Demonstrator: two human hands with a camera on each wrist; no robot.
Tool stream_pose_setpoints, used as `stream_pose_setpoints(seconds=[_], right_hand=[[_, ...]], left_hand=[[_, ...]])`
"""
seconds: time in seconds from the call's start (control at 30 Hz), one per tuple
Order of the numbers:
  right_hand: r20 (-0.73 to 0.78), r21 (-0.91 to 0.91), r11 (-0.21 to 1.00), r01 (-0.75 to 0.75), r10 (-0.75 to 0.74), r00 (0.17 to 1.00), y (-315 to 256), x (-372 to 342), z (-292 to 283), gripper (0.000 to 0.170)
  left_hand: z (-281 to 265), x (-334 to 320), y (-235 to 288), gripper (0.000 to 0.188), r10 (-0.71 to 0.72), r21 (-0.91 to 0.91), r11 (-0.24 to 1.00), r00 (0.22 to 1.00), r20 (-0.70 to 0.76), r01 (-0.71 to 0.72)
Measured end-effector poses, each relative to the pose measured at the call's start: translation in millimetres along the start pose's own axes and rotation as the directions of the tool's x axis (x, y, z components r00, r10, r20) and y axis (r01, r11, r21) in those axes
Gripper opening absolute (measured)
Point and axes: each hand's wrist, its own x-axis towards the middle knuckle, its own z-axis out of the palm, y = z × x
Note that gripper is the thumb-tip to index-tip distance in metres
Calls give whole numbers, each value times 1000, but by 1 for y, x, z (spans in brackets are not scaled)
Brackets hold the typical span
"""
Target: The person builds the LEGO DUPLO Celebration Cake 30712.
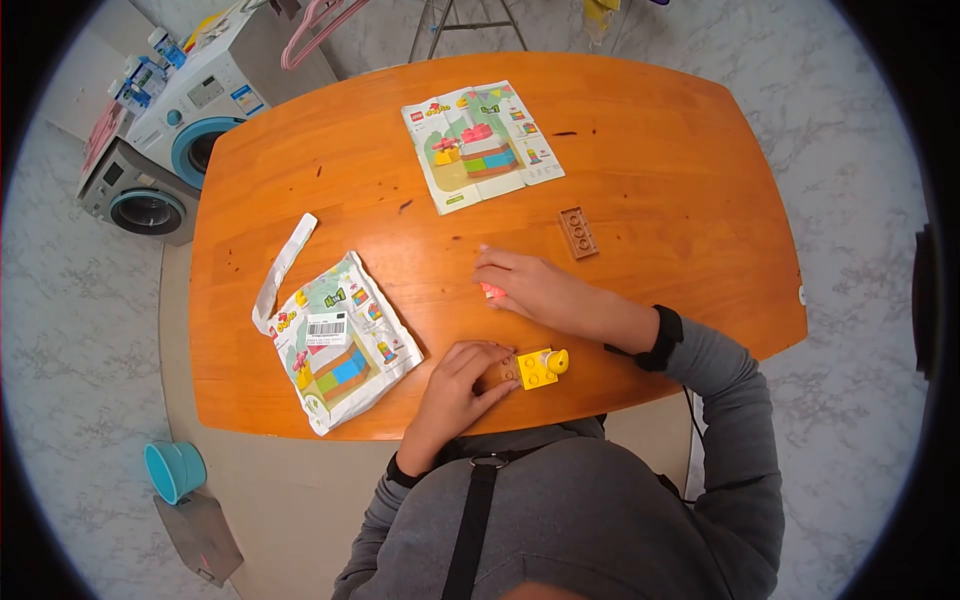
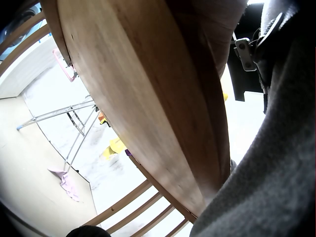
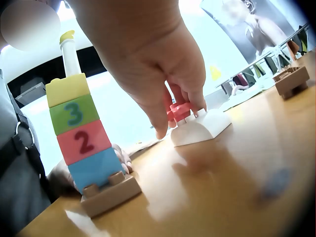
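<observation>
A tower of bricks stands by the table's front edge: brown base plate [image 3: 111,196], blue brick [image 3: 96,168], pink brick marked 2 [image 3: 85,143], green brick marked 3 [image 3: 74,115], yellow brick [image 3: 68,90], and a white candle [image 3: 70,57] with a yellow flame. My left hand [image 1: 460,385] holds the tower low down, thumb and fingers at either side of the base plate. Farther in, my right hand [image 1: 535,288] pinches a red flower-like piece [image 3: 178,111] on top of a white curved brick [image 3: 200,130]. In the left wrist view, mostly the table's underside shows.
A loose brown plate [image 1: 577,232] lies beyond my right hand. The printed instruction sheet [image 1: 483,147] is spread at the far side. An opened white bag [image 1: 350,345] with a torn strip [image 1: 286,268] lies to the left.
</observation>
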Motion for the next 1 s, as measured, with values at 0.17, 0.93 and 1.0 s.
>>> stream_pose_setpoints(seconds=[0.17, 0.93, 1.0], right_hand=[[71, 5, 1000, 16, -17, 997, -1, 8, -11, 27], [-62, -25, 997, 78, -80, 995, 15, 2, -19, 38], [-109, -61, 996, 70, -77, 991, 11, 0, -31, 39]], left_hand=[[0, -1, -1, 36, 2, 0, 1000, 1000, -3, -2], [3, -3, -5, 41, -13, -26, 1000, 1000, -16, 13], [2, -3, -5, 41, -10, -29, 1000, 1000, -10, 9]])
